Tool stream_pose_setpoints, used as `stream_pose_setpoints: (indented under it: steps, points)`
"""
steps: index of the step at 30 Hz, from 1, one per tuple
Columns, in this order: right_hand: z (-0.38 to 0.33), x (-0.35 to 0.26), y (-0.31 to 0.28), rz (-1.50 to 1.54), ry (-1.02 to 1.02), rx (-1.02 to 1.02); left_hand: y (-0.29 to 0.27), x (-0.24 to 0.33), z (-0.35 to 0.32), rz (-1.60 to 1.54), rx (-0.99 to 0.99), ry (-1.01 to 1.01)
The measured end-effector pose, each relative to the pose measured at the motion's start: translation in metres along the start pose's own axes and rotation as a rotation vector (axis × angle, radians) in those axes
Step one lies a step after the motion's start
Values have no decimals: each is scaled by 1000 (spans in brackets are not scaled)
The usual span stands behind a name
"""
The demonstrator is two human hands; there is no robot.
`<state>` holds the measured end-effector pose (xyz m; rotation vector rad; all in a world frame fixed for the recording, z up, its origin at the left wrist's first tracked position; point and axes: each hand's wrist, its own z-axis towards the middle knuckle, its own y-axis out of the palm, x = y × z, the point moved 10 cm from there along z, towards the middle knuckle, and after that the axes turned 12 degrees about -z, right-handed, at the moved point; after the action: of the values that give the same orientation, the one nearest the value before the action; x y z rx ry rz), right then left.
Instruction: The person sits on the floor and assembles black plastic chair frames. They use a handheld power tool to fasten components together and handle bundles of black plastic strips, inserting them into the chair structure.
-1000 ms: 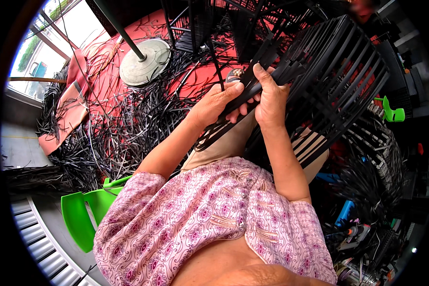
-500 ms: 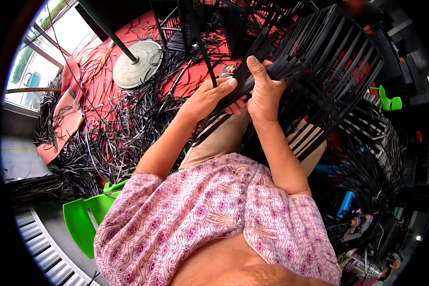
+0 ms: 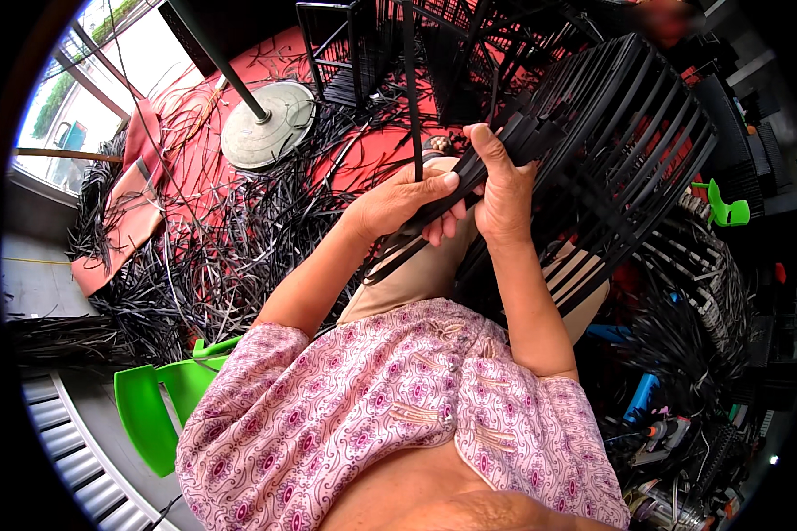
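A bundle of flat black plastic strips (image 3: 469, 181) slants across my lap, and both hands are closed around it. My left hand (image 3: 407, 202) pinches its lower part, thumb on top and fingers curled below. Higher up, my right hand (image 3: 507, 199) grips the bundle with its thumb raised along it. Loose strip ends hang below my left hand over my knee. Just beyond my right hand stands a black slatted frame (image 3: 638, 106), its long parallel bars running down past my right leg. Some of my fingers are hidden behind the strips.
Tangled black strips (image 3: 230, 234) cover much of the red floor mat (image 3: 283, 53) on the left. A round pole base (image 3: 266, 128) stands there. Green chair parts (image 3: 146, 420) are beside my left side. Tools and a blue object (image 3: 642, 398) lie at my right.
The whole view has shifted, so the surroundings sit slightly lower in the picture. Both hands keep their hold on the strips, with only a small change in finger position.
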<state>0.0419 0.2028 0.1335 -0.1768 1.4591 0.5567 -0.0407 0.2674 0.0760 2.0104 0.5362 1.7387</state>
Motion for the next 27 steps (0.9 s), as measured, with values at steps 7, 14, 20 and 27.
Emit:
stream_pose_setpoints:
  steps: [7,14,20,27]
  points:
    - [7,19,0,288,83,-79,-8,22,-3,171,131,185]
    - [24,22,-18,455,106,-59,-53,40,-3,425,387,235]
    - [17,15,-12,298,82,-49,-38,22,5,718,472,212]
    - [10,-3,-5,213,-10,-165,-23,21,8,1115,455,307]
